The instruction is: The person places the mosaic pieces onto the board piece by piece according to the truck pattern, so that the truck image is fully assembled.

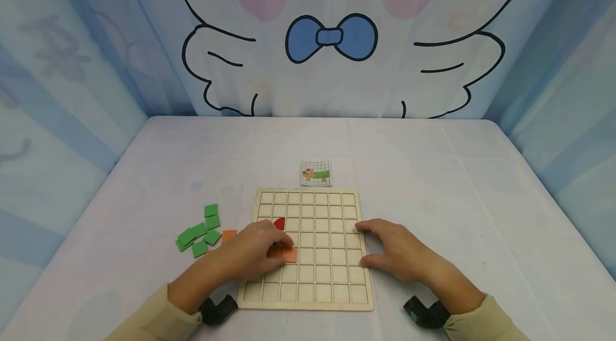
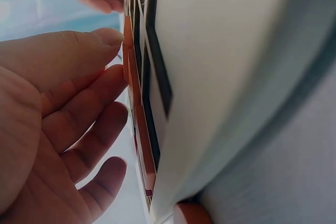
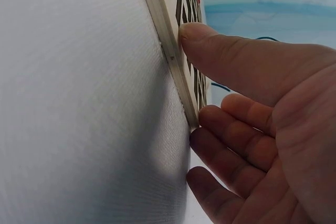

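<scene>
A pale wooden grid board (image 1: 332,276) lies flat on the table. My left hand (image 1: 255,247) is over its left part, thumb and index fingertips pinching an orange square tile (image 1: 290,255) at the grid. In the left wrist view that tile (image 2: 126,45) sits slightly above another orange tile (image 2: 140,124). A red quarter-round piece (image 1: 279,223) lies in a cell just beyond the fingers. My right hand (image 1: 401,249) touches the board's right edge with thumb and fingertips. In the right wrist view its thumb (image 3: 226,59) rests on the rim, fingers loosely bent.
Several green square tiles (image 1: 199,231) are scattered left of the board, with an orange tile (image 1: 229,235) beside them. A small picture card (image 1: 316,173), showing an orange-and-green figure on a grid, lies beyond the board's far edge. A printed curtain (image 1: 332,84) hangs behind the table.
</scene>
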A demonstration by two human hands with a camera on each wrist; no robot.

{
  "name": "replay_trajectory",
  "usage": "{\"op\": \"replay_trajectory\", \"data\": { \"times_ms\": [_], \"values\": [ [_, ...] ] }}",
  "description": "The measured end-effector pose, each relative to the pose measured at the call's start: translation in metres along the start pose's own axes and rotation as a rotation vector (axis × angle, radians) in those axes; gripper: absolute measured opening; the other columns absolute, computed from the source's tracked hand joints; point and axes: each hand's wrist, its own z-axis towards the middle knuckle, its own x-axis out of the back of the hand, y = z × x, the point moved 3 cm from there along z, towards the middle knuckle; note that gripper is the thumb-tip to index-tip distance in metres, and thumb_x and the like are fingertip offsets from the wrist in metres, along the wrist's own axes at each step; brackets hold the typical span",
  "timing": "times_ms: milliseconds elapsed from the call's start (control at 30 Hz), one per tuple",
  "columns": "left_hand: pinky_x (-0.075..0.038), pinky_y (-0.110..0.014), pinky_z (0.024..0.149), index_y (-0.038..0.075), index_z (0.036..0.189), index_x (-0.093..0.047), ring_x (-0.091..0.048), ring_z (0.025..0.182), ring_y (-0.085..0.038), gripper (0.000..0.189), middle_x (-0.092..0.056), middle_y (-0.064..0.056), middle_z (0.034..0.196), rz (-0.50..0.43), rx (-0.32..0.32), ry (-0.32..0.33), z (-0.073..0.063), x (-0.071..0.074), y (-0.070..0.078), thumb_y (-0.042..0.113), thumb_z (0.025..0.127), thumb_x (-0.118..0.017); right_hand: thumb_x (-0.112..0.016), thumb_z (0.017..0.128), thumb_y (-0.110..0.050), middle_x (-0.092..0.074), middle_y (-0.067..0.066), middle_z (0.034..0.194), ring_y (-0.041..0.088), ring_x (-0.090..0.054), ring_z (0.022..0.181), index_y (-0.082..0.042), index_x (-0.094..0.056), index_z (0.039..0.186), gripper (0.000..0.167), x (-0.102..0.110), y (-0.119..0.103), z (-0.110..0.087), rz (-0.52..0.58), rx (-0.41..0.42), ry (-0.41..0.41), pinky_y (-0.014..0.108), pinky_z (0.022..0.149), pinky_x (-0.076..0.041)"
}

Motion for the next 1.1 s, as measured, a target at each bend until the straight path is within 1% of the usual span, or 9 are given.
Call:
{"op": "replay_trajectory", "data": {
  "times_ms": [100,300,400,467,533,633,767,967,1100],
  "values": [
    [-0.049,-0.034,0.085,0.011,0.108,-0.075,-0.056,0.093,-0.012,0.019,-0.067,0.006,0.100,0.000,-0.008,-0.002,-0.001,0.000,0.000,0.015,0.090,-0.075,-0.080,0.086,-0.031,-0.058,0.010,0.136,0.034,-0.051,0.129,-0.002,-0.056,0.137,0.063,0.000,0.000,0.000,0.004,-0.006,-0.002,0.052,0.105,-0.039],
    [-0.050,-0.036,0.086,0.013,0.107,-0.075,-0.058,0.095,-0.014,0.017,-0.067,0.007,0.099,-0.011,-0.048,0.003,-0.002,0.003,0.001,0.013,0.089,-0.074,-0.080,0.086,-0.031,-0.058,0.009,0.136,0.034,-0.051,0.130,-0.003,-0.056,0.137,0.063,0.000,0.000,0.000,0.001,-0.016,-0.001,0.052,0.106,-0.039],
    [-0.050,-0.037,0.088,0.014,0.108,-0.075,-0.059,0.098,-0.016,0.018,-0.067,0.007,0.101,-0.020,-0.046,-0.004,-0.003,0.004,0.002,0.013,0.090,-0.074,-0.080,0.086,-0.031,-0.058,0.009,0.136,0.034,-0.051,0.130,-0.003,-0.056,0.137,0.062,0.000,0.000,0.000,-0.002,-0.015,0.001,0.052,0.106,-0.039],
    [-0.050,-0.037,0.089,0.013,0.111,-0.074,-0.059,0.101,-0.016,0.020,-0.067,0.006,0.104,-0.034,-0.009,-0.003,-0.004,0.004,0.001,0.013,0.090,-0.073,-0.080,0.086,-0.031,-0.059,0.009,0.136,0.033,-0.051,0.129,-0.003,-0.056,0.137,0.062,0.000,0.000,-0.001,-0.002,-0.011,0.002,0.052,0.105,-0.039],
    [-0.050,-0.037,0.087,0.012,0.114,-0.074,-0.058,0.100,-0.016,0.023,-0.066,0.005,0.106,-0.048,0.033,0.004,-0.004,0.006,0.000,0.014,0.091,-0.073,-0.080,0.086,-0.031,-0.059,0.009,0.136,0.034,-0.051,0.129,-0.003,-0.056,0.137,0.062,0.000,0.000,0.000,-0.001,-0.007,0.002,0.052,0.105,-0.039],
    [-0.050,-0.039,0.087,0.011,0.118,-0.072,-0.056,0.102,-0.016,0.028,-0.065,0.002,0.111,-0.072,0.114,0.014,-0.007,0.011,-0.003,0.017,0.091,-0.074,-0.079,0.087,-0.031,-0.058,0.010,0.136,0.034,-0.051,0.129,-0.003,-0.056,0.137,0.063,0.000,0.000,0.000,0.001,-0.004,-0.002,0.052,0.105,-0.039],
    [-0.049,-0.042,0.090,0.012,0.118,-0.072,-0.056,0.106,-0.018,0.032,-0.065,0.000,0.114,-0.059,0.184,0.018,-0.010,0.019,-0.009,0.024,0.089,-0.078,-0.079,0.087,-0.031,-0.058,0.010,0.137,0.034,-0.050,0.130,-0.003,-0.056,0.138,0.063,0.000,0.000,0.000,0.005,-0.015,-0.009,0.053,0.106,-0.039],
    [-0.051,-0.041,0.093,0.015,0.118,-0.073,-0.057,0.110,-0.020,0.032,-0.064,0.000,0.116,-0.043,0.310,0.041,-0.020,0.027,-0.018,0.021,0.088,-0.079,-0.079,0.087,-0.031,-0.058,0.009,0.136,0.034,-0.051,0.130,-0.003,-0.056,0.137,0.062,0.001,0.000,0.000,0.004,-0.010,-0.006,0.053,0.106,-0.039],
    [-0.053,-0.039,0.087,0.014,0.119,-0.072,-0.056,0.101,-0.020,0.033,-0.063,-0.002,0.116,-0.056,0.355,0.058,-0.030,0.033,-0.024,0.019,0.087,-0.079,-0.079,0.086,-0.031,-0.059,0.009,0.136,0.034,-0.051,0.129,-0.003,-0.057,0.137,0.062,0.000,0.000,0.000,0.003,-0.006,-0.004,0.053,0.105,-0.039]
  ]
}}
